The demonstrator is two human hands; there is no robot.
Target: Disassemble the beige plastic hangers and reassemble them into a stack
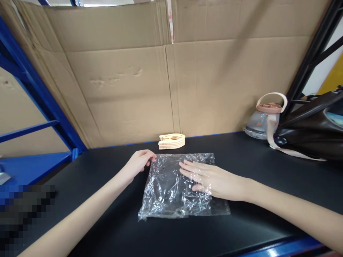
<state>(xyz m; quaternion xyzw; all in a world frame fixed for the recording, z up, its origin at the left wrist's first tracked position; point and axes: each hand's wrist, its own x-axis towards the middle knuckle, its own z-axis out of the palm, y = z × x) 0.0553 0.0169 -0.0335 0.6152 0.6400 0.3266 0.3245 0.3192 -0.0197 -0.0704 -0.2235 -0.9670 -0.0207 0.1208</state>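
Clear, crinkled plastic bags (168, 189) lie flat on the black table, overlapping at the right side. My left hand (139, 162) is at their upper left corner, with thumb and fingers pinched together on the plastic edge. Spread fingers of my right hand (206, 178) rest flat on the right part of the plastic. Just behind the bags, a small stack of cream-coloured, curved flat pieces (172, 141) sits near the cardboard wall.
Brown cardboard (120, 89) stands along the back edge of the black table (112, 228). At the right are a clear bottle (258, 123) with a strap and a black bag (311, 125). A blue metal frame (40, 82) rises at the left.
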